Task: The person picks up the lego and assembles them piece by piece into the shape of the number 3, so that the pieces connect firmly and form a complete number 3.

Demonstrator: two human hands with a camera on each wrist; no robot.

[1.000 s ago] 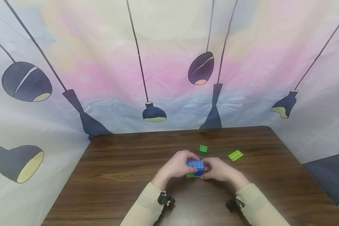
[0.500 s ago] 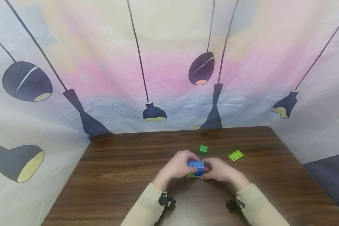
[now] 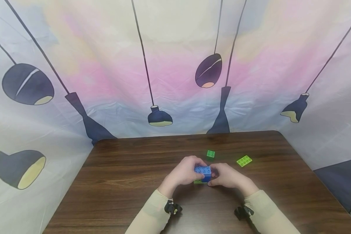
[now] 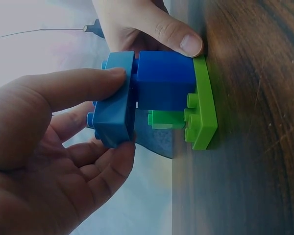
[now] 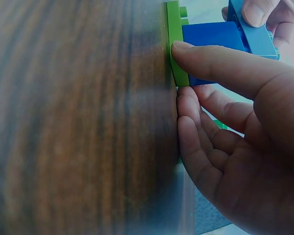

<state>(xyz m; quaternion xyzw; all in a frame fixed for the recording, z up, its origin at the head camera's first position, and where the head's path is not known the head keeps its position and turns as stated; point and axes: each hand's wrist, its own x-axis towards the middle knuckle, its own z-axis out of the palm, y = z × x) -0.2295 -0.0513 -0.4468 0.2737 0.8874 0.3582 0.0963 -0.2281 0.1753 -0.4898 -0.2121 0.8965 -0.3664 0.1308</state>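
Observation:
My left hand (image 3: 184, 171) pinches a light blue toy building brick (image 4: 112, 107) between thumb and fingers. That brick sits over the studs of a dark blue brick (image 4: 166, 81), and a narrow gap with studs showing separates the two in the left wrist view. Below, the dark blue brick stands on one end of a lime green base plate (image 4: 206, 115); bare studs show on the plate's other end. My right hand (image 3: 229, 176) grips the plate's end at the tabletop, its thumb (image 5: 206, 56) across the dark blue brick and the plate edge.
Beyond the hands, a small green brick (image 3: 211, 154) lies on the brown wooden table (image 3: 128, 182). To its right is a loose lime green plate (image 3: 244, 161) with studs up. A cloth printed with lamps (image 3: 178, 81) hangs behind the table.

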